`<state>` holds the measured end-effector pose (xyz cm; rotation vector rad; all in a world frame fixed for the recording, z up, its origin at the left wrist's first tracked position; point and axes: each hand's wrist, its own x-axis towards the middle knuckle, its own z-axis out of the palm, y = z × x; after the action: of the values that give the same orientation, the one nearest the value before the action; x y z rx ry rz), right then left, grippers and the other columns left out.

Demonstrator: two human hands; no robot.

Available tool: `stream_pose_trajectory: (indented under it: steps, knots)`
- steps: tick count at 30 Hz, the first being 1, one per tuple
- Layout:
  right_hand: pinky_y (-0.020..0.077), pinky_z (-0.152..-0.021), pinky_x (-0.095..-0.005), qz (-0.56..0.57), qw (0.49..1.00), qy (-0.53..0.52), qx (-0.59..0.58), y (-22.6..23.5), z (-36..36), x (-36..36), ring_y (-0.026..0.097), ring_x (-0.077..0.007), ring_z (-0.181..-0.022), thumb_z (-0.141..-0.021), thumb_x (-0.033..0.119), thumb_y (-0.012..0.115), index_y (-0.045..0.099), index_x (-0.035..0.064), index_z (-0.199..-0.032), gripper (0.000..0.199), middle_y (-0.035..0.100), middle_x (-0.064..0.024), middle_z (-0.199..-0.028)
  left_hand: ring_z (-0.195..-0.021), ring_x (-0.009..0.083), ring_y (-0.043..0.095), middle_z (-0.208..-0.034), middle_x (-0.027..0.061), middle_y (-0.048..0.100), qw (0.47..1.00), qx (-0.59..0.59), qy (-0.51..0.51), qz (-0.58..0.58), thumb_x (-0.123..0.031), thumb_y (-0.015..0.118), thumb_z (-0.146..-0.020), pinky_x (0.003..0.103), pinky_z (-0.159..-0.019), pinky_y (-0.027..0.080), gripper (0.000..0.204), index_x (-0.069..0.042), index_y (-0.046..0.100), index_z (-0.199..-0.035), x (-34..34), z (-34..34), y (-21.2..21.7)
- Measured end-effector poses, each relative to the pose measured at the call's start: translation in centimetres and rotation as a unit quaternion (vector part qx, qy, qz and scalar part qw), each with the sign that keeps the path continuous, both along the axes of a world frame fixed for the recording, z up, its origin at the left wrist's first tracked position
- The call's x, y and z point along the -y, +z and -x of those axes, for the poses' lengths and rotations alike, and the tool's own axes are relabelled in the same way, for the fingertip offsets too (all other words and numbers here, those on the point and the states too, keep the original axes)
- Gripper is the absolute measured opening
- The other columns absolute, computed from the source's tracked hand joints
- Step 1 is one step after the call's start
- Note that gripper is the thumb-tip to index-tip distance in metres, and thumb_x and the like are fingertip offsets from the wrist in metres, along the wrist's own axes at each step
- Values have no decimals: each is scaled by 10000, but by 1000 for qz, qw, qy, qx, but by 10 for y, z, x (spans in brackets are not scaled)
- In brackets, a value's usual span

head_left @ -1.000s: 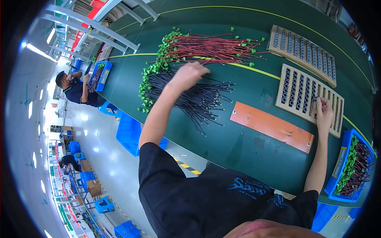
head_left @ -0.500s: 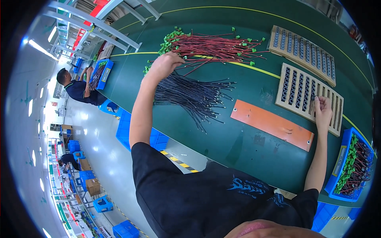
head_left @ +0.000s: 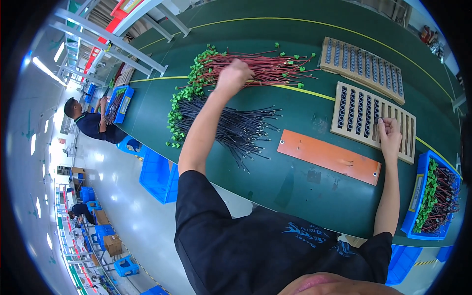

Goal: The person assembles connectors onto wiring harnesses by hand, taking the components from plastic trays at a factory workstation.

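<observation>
My left hand is over the pile of red wires with green connectors, its fingers curled together. What they pinch is hidden. Below that pile lies a bundle of black wires, with green connectors at its left end. On the right, my right hand rests at a slotted wooden rack, thumb and fingers closed at the end of a column of black rings. A small dark ring shows at the fingertips. Several columns left of the hand hold rings; slots right of it show bare.
Behind the rack stands a second wooden rack with grey rings. An orange plate lies in front. At the right edge, a blue bin holds wires with green connectors. A co-worker sits far left beside another blue bin.
My left hand has moved right and deeper over the red wires, uncovering the black wires' green connectors. My right hand stays at the same part of the rack. The whole view has shifted slightly.
</observation>
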<state>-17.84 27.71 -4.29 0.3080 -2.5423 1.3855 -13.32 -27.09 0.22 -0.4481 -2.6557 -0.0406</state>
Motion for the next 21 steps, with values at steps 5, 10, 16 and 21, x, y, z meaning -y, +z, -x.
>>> stream_pose_trajectory:
  steps: [5,10,16,21]
  knots:
    - [453,-608,-206,-13,1000,-3,16,6,-3,2,532,-37,-651,-973,162,679,628,-25,-1013,198,631,-19,-801,-680,161,694,-819,91,737,867,-101,185,-452,-17,672,-896,306,-655,572,105,-9,773,-868,82,2,93]
    - [450,-601,-209,4,1000,3,15,6,1,4,539,-42,-653,-971,166,681,632,-25,-1016,202,631,-17,-777,-775,199,724,-892,154,727,765,-270,84,-579,-51,642,-974,272,-710,599,178,117,700,-965,132,-17,156]
    - [456,-599,-211,30,999,14,35,-5,5,-8,579,-54,-698,-997,134,629,604,-17,-1100,184,678,-47,-894,-826,123,677,-937,84,743,799,-445,53,-401,-74,633,-986,243,-774,529,167,62,724,-1016,101,-35,218]
    - [460,-603,-193,252,968,3,-8,-6,-9,-17,614,-70,-749,-1030,59,527,534,4,-1250,227,673,-100,-1130,-760,103,622,-824,34,686,870,-139,-40,-472,-125,588,-1023,250,-696,493,183,2,702,-956,-59,-41,169]
